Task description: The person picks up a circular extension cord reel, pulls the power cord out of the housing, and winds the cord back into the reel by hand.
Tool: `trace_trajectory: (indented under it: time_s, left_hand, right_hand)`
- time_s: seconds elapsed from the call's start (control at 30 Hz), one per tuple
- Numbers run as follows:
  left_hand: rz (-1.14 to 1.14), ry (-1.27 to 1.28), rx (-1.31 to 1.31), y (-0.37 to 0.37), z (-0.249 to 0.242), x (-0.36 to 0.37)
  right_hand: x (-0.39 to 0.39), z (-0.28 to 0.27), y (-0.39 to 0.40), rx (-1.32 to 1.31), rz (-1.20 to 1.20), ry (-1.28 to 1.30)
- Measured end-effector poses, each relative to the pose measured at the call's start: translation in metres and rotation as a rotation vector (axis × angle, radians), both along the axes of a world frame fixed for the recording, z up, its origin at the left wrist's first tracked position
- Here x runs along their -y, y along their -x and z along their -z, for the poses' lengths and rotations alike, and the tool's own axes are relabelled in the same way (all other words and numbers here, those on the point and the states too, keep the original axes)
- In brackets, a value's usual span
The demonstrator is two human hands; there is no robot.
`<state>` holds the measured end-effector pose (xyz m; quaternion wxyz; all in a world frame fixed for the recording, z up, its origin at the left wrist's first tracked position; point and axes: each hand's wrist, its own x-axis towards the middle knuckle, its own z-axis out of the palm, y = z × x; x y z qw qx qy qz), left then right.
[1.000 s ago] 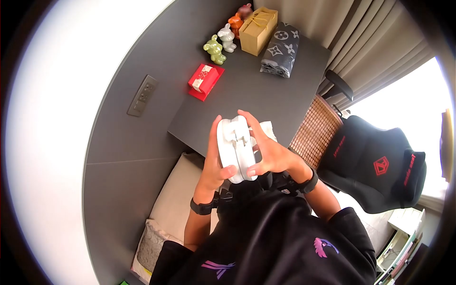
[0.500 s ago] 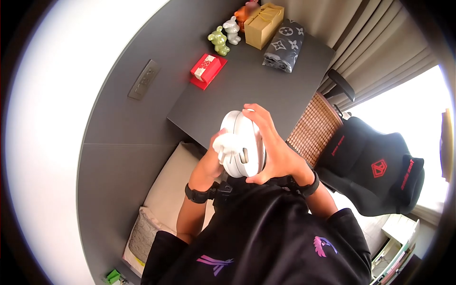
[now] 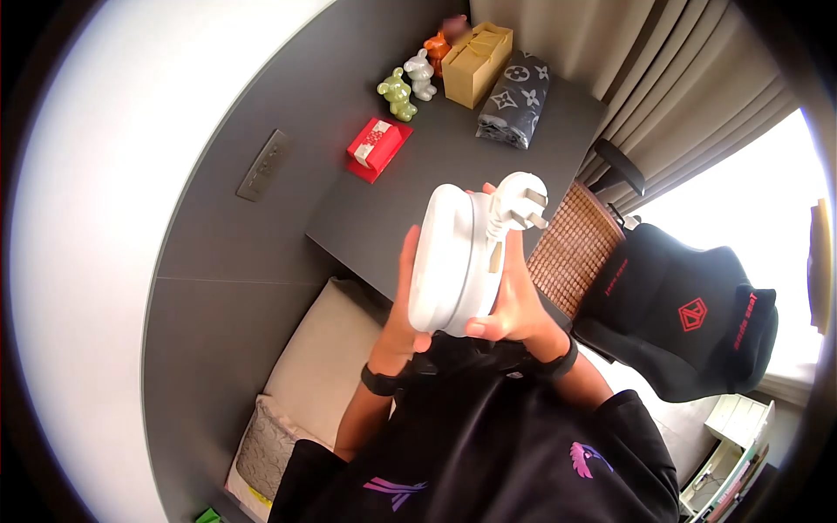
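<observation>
Up in front of my chest is a white rounded device (image 3: 442, 257) with two halves and a seam round its edge. A short ribbed cord stub joins it to a white power plug (image 3: 521, 199), whose flat metal prongs face right. My left hand (image 3: 401, 318) grips the device from the left, with the thumb at its lower edge. Round the right side my right hand (image 3: 521, 305) is closed, its thumb pressed near the bottom and its fingertips partly hidden behind the plug. A slot shows in the casing below the cord.
Beyond the device, a grey desk (image 3: 366, 222) carries a red box (image 3: 375, 148), bear figurines (image 3: 398, 94), a tan gift bag (image 3: 475, 70) and a wrapped patterned bundle (image 3: 514, 105). A black gaming chair (image 3: 671, 314) stands right. A wall socket panel (image 3: 261, 166) is left.
The device has been turned, bringing the plug from its left side to the upper right. My left hand has shifted from beside the plug to the casing's left side.
</observation>
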<state>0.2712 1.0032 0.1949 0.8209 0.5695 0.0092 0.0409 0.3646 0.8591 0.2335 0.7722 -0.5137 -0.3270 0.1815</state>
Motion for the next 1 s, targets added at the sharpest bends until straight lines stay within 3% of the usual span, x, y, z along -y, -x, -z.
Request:
trace_trajectory:
  time_s: [0.03, 0.1, 0.13, 0.2, 0.27, 0.33, 0.47, 0.57, 0.8, 1.0]
  left_hand:
    - [-0.044, -0.044, 0.021, -0.001, 0.002, 0.003]
    - [-0.071, 0.203, 0.008, 0.000, -0.004, 0.008]
    - [-0.075, 0.341, 0.016, 0.000, -0.007, 0.010]
    - [-0.069, 0.343, 0.050, -0.003, -0.007, 0.006]
    - [-0.052, 0.346, 0.069, -0.003, 0.003, -0.001]
    - [-0.092, 0.359, 0.075, -0.004, -0.003, 0.001]
    - [-0.118, 0.369, 0.143, -0.006, 0.017, -0.003]
    - [-0.196, 0.425, 0.182, -0.009, 0.009, 0.000]
    - [-0.176, 0.489, 0.208, -0.013, 0.015, -0.007]
    - [-0.238, 0.549, 0.176, -0.010, 0.025, -0.008]
  right_hand:
    - [-0.003, -0.004, 0.002, -0.039, 0.016, 0.018]
    - [-0.004, -0.013, 0.006, -0.118, 0.040, 0.056]
    - [-0.002, -0.014, -0.001, 0.008, 0.086, 0.081]
    - [0.001, -0.017, -0.015, 0.253, 0.205, 0.130]
    - [0.004, -0.035, -0.018, 0.258, 0.271, 0.117]
    - [0.002, -0.053, -0.015, 0.064, 0.278, 0.043]
    - [-0.003, -0.037, -0.021, 0.242, 0.442, 0.135]
    - [-0.007, -0.040, -0.014, 0.051, 0.478, 0.049]
    - [-0.014, -0.046, -0.010, 0.168, 0.567, 0.127]
    - [-0.016, -0.047, -0.010, 0.070, 0.529, 0.216]
